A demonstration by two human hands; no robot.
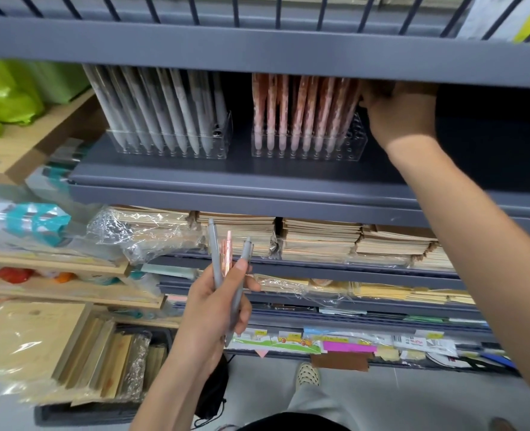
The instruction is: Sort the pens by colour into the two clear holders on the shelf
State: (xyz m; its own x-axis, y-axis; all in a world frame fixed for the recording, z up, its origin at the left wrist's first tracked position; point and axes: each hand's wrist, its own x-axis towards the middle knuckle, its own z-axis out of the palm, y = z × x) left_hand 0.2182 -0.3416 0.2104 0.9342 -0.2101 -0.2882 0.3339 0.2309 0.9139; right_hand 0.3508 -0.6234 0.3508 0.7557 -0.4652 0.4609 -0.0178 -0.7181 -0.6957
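Right hand (397, 112): fingertips hidden under the upper shelf edge beside the pink pens (304, 113); grip not discernible.
Left hand (223, 303): clamped on two grey pens (237, 293) and one pink.
Holders: grey-pen holder (167, 147) and pink-pen holder (310, 149) set apart on the grey shelf (226, 175).

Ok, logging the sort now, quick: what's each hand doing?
Left hand: closed around two grey pens and a pink pen.
Right hand: at the pink holder's right end; grip cannot be told.
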